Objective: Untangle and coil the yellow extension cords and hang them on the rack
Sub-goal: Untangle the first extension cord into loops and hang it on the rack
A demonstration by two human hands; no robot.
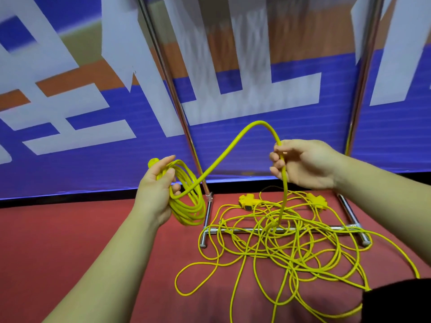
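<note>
The left hand has its fingers wrapped round the top of a coil of yellow cord, several loops gathered, held up at about ten o'clock from the tangle on the red floor. The right hand is curled round the free run of cord, thumb and fingers closed on it, lightly by the look of it.

To my eye the next loop wants laying in at the same size as the others. The right hand should let the cord slip through rather than drag it, because the run drops straight into the knotted pile, which lies over the base bar of the rack, and a hard pull would likely tighten a crossing there. Lifting slowly and shaking snags loose seems the wiser way.

The coil hangs as a long oval, its long axis running from eleven down to five o'clock. The free run climbs from it toward one o'clock, arches over, then falls to six o'clock through the right hand.
</note>
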